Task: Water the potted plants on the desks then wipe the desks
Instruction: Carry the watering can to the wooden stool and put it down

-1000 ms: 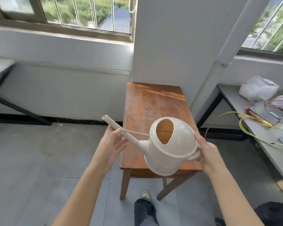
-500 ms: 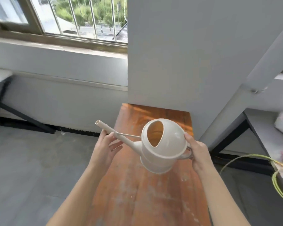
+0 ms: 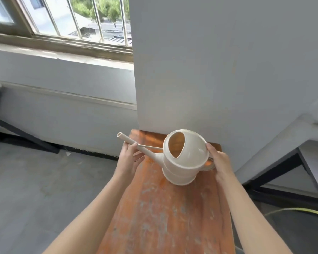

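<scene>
Wall (image 3: 218,61): pale grey pillar, fills the upper right; the far end of the bench butts against its foot.
Floor (image 3: 35,189): grey, left of the bench and again at the lower right.
Window (image 3: 72,19): upper left, barred, trees and a road outside; deep sill below it.
Bench (image 3: 169,217): narrow, worn orange wood with pale scuffs, runs from the bottom edge away to the wall.
Can (image 3: 187,162): cream plastic watering can, held in the air over the far half of the bench, not touching it. Tilted, filling hole toward the camera, base down and away. Cannot tell whether there is water inside.
Spout (image 3: 128,141): long, thin, points up and left past the bench's left edge; a thin brace ties it to the body.
Right hand (image 3: 219,160): at the back of the can, fingers curled through the handle, thumb on the dome.
Left hand (image 3: 129,162): under the spout, palm up, fingers loosely straight, thumb touching the tube; it props rather than clasps.
Hose (image 3: 301,211): yellow-green, on the floor at the lower right.
</scene>
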### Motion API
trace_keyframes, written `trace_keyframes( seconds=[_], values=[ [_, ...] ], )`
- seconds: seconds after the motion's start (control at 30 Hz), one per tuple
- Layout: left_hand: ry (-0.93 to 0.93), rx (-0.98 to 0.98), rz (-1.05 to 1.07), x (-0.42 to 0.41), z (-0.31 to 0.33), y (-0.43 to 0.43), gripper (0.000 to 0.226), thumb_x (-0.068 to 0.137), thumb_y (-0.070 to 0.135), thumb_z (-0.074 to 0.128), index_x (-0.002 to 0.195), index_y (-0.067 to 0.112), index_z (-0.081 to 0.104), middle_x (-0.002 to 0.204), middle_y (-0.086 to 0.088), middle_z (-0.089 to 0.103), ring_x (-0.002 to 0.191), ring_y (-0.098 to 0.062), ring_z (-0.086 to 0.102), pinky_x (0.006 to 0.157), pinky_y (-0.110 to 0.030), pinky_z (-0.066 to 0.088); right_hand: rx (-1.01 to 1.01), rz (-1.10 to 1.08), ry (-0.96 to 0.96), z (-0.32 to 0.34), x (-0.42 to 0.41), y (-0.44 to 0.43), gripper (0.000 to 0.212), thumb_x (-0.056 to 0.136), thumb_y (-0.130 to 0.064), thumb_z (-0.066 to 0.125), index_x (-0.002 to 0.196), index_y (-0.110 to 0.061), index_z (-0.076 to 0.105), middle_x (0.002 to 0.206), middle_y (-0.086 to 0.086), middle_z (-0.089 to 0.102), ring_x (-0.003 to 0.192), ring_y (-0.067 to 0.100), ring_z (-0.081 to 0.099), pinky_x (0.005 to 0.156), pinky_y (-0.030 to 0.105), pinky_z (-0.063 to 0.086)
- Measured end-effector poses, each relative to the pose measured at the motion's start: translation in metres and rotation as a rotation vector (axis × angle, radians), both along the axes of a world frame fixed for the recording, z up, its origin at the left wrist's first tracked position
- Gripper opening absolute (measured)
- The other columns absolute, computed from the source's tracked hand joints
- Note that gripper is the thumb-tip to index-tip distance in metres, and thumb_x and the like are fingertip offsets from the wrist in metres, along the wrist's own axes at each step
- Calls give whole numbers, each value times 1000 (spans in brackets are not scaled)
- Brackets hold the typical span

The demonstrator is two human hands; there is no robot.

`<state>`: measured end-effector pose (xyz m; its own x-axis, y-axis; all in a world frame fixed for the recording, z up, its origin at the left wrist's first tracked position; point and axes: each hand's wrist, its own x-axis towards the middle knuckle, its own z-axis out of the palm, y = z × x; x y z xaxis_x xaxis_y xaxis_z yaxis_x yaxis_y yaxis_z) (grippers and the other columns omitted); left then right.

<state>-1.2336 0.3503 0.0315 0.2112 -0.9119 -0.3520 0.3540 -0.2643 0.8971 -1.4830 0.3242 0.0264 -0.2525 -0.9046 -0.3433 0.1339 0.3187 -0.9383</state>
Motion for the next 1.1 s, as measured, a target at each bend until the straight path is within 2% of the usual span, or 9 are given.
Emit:
trace_keyframes(
  seconds=[0.17, 0.3, 0.4, 0.5, 0.6, 0.7, 0.87, 0.97, 1.1],
  values=[
    [12, 9, 32, 0, -14, -23, 14, 97, 20, 39, 86, 24, 48, 92, -4, 52, 86, -27, 59, 80, -33, 47, 28, -14, 24, -18, 3, -22, 27, 77, -32, 67, 67, -8, 60, 54, -3, 66, 57, 9, 63, 60, 21, 48],
    [23, 11, 29, 2, -22, -32, 14, 96, 21, 39, 87, 25, 48, 94, -5, 52, 87, -27, 59, 81, -34, 47, 44, -29, 18, -27, 7, -27, 52, 46, -56, 68, 72, -12, 60, 79, 11, 60, 80, 24, 55, 77, 37, 41],
    [28, 4, 28, 4, -26, -36, 13, 96, 22, 38, 88, 24, 48, 95, -6, 52, 87, -27, 58, 84, -35, 47, 65, -34, 35, -30, 9, -30, 48, 55, -52, 70, 76, -10, 60, 82, 10, 59, 84, 24, 55, 81, 37, 43],
    [24, -2, 8, 5, -27, -37, 13, 97, 22, 38, 89, 25, 48, 95, -5, 52, 87, -27, 58, 86, -36, 46, 73, -37, 56, -32, 8, -31, 66, 46, -58, 67, 77, 0, 61, 83, 11, 60, 87, 26, 57, 87, 40, 44],
    [4, -3, -18, 6, -26, -37, 11, 97, 23, 38, 91, 25, 47, 96, -4, 53, 87, -25, 59, 83, -35, 46, 87, -15, 77, -31, 8, -30, 63, 45, -58, 66, 75, -3, 63, 87, 10, 64, 98, 30, 61, 97, 46, 43],
    [-45, 22, -51, 6, -21, -36, 9, 97, 25, 38, 95, 26, 47, 102, -6, 55, 94, -27, 59, 83, -35, 46, 67, -10, 104, -29, 7, -28, 90, 49, -60, 63, 92, 18, 54, 82, 9, 57, 86, 24, 56, 95, 45, 44],
    [-98, 85, -55, 18, -11, -19, 40, 98, 29, 37, 137, 22, 36, 116, -11, 54, 104, -30, 56, 90, -40, 44, 38, -24, 241, -20, 12, -15, 40, 80, -45, 57, 85, -5, 57, 89, 9, 58, 88, 21, 54, 67, 29, 40],
    [-123, 90, -26, 35, -3, 4, 42, 97, 29, 36, 138, 16, 35, 115, -11, 56, 102, -29, 57, 85, -37, 46, -62, -106, 479, -12, 20, -1, 44, 83, -38, 56, 111, -3, 57, 114, 13, 60, 107, 27, 55, 85, 37, 46],
    [-224, 62, 16, 65, 8, 47, 26, 97, 25, 37, 116, 15, 51, 95, -4, 63, 88, -23, 61, 80, -32, 47, -295, -94, 716, 15, 58, 31, 41, 82, -25, 58, 115, -1, 54, 121, 18, 53, 114, 32, 47, 101, 43, 38]
  ],
)
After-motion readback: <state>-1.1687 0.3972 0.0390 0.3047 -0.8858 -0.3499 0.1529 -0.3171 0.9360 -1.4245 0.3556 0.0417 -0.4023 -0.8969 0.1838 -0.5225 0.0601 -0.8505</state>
